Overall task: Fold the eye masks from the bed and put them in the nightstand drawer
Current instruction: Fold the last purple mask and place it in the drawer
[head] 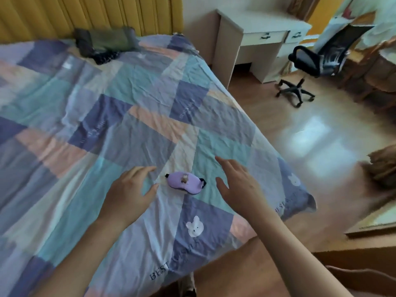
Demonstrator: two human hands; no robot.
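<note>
Bare-skinned and empty, both hands reach out over the near right corner of the bed (107, 99), one to each side of a single eye mask (184, 182). The left hand (128, 190) has its fingers spread and loosely curved, thumb tip just beside the mask's left end, without clear contact. The right hand (239, 185) is likewise spread wide, fingers pointing away across the bed, thumb angled toward the mask's right end but apart from it. Neither hand grips anything.

Lilac and soft-looking, the eye mask is a rounded, padded oblong lying flat and unfolded on the cover, with a small brown figure at its middle and a dark strap showing at both ends.

Beneath it the bedspread (214, 146) is a wrinkled patchwork of teal, slate blue, peach and pale grey, with a white bunny motif (194, 228) near the bed's near edge and printed lettering along it. At the far edge, dark folded cloth (107, 42) lies against a yellow padded headboard (85, 16). Past the right edge are a glossy wooden floor (300, 136), a white desk (263, 39) and a black mesh swivel chair (317, 61).
</note>
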